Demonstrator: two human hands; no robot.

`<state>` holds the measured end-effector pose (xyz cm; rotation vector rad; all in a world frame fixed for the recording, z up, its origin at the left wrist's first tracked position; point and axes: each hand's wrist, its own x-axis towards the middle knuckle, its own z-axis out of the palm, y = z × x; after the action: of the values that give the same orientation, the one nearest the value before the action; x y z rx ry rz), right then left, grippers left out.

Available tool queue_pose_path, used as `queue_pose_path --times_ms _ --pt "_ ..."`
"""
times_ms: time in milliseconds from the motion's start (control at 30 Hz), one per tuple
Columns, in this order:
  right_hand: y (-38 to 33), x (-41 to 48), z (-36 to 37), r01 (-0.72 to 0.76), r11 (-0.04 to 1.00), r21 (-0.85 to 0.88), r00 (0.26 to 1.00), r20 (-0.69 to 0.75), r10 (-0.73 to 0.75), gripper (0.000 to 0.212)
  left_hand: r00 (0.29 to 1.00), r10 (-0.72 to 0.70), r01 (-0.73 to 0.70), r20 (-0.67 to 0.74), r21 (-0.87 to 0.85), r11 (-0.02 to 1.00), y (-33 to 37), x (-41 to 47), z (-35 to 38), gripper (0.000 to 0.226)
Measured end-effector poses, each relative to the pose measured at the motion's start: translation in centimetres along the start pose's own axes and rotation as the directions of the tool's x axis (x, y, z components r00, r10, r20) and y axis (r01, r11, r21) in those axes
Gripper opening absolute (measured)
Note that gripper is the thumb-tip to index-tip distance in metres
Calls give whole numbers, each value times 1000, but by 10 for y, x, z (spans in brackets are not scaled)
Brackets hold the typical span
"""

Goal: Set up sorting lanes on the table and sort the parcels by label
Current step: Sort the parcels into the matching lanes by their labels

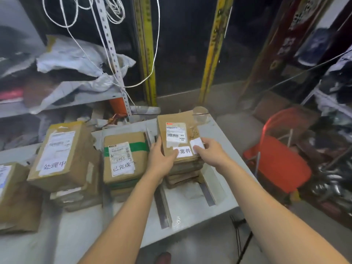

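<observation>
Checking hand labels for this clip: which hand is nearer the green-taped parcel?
Left. The left hand grips the neighbouring parcel, just right of the green-taped parcel; the right hand pinches a white slip farther right.

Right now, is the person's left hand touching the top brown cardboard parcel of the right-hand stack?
Touching. The head view shows the left hand on the near-left corner of the top brown cardboard parcel, thumb over its white label.
</observation>
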<state>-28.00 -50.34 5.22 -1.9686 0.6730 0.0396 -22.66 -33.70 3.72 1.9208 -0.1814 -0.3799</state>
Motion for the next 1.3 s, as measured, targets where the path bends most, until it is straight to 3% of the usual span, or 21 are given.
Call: queue_pose_path --times_ms 167,267,367,467,567,700,833,967,1100,1300 --pt "11 0 -13 66 997 -39 994 95 -62 38 999 -34 35 -32 21 999 8 -19 6 65" --pt "7 -8 -13 158 961 -227 987 16 -159 39 996 -10 17 -83 94 995 15 -32 1 49" --pt "-8 -22 -4 276 896 -348 946 -66 -317 39 990 9 25 -142 241 970 22 -44 -16 65" --pt "-28 -36 18 447 829 -337 892 91 -444 52 982 79 7 -172 450 893 27 -56 -48 71" --pt "-58 -56 49 554 774 -308 832 235 -502 55 970 127 29 -209 614 789 25 -75 -94 71" --pt "-101 -76 100 680 664 -311 733 321 -600 52 937 200 88 -286 747 659 11 -108 -166 62" --pt "-144 -106 165 779 548 -305 627 420 -657 56 900 191 238 -391 810 535 -13 -150 -240 66" --pt "-179 -142 239 825 449 -343 565 486 -666 58 861 194 349 -470 823 448 -46 -194 -317 66" --pt "-216 -182 325 848 369 -381 527 534 -661 53 824 226 388 -519 809 441 -86 -231 -408 64" --pt "-263 -232 444 821 404 -403 570 540 -619 56 818 209 406 -536 795 451 -148 -265 -536 69"
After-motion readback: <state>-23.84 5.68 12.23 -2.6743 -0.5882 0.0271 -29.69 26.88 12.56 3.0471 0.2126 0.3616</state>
